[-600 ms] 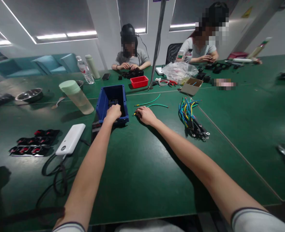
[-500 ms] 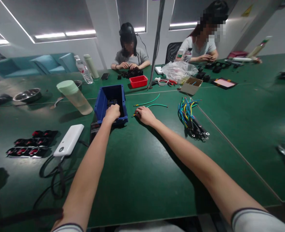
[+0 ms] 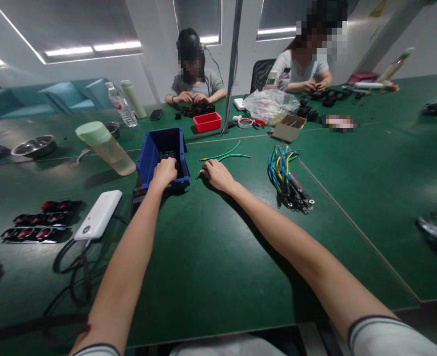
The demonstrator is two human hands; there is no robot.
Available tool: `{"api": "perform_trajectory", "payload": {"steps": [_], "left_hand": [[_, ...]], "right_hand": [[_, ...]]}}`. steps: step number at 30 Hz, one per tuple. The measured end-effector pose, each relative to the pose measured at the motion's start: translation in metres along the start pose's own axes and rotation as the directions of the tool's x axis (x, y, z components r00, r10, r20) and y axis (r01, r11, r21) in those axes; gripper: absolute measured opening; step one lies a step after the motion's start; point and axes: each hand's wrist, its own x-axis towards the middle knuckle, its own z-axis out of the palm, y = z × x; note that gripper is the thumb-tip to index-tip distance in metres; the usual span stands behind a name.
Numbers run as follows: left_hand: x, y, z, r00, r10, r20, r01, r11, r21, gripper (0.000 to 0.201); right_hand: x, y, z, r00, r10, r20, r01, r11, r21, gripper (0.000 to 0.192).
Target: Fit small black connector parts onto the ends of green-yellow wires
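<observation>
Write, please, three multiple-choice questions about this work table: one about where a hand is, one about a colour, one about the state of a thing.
1. Where is the left hand?
A. over the near rim of the blue bin
B. on the white power bank
C. on the bundle of coloured wires

2. What colour is the small tray behind the blue bin?
A. yellow
B. red
C. white

3. How do the two green wires by the right hand lie?
A. coiled in the bin
B. standing in a cup
C. loose and flat on the green table

Answers: 1 A, the fingers reach over the bin's front edge. 2 B, it is clearly red. 3 C, both stretch across the table top, with the fingertips at their near ends.
</observation>
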Motion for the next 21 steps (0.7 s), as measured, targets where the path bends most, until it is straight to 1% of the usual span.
{"api": "perform_trajectory", "payload": {"steps": [5,11,15,19,21], "left_hand": [[-0.001,0.001,0.001,0.999,-0.041,-0.013,0.041,0.999,0.013,0.029],[-0.004,0.002,0.000,0.993,-0.059,-0.102,0.057,0.998,-0.016,0.031],[-0.004,0.002,0.001,0.987,-0.069,-0.145,0.058,0.995,-0.076,0.028],[-0.005,0.000,0.000,0.982,-0.068,-0.174,0.039,0.985,-0.167,0.024],[-0.005,-0.001,-0.001,0.983,-0.076,-0.168,0.040,0.978,-0.206,0.026]], "right_hand": [[-0.005,-0.003,-0.004,0.999,-0.027,-0.021,0.027,1.000,0.009,0.029],[-0.009,-0.009,-0.010,0.998,-0.065,-0.026,0.066,0.997,0.037,0.027],[-0.011,-0.010,-0.012,0.995,-0.086,-0.048,0.090,0.993,0.075,0.027],[-0.013,-0.009,-0.010,0.997,-0.063,-0.044,0.068,0.989,0.132,0.029],[-0.013,-0.008,-0.009,0.997,-0.058,-0.048,0.064,0.988,0.143,0.030]]}}
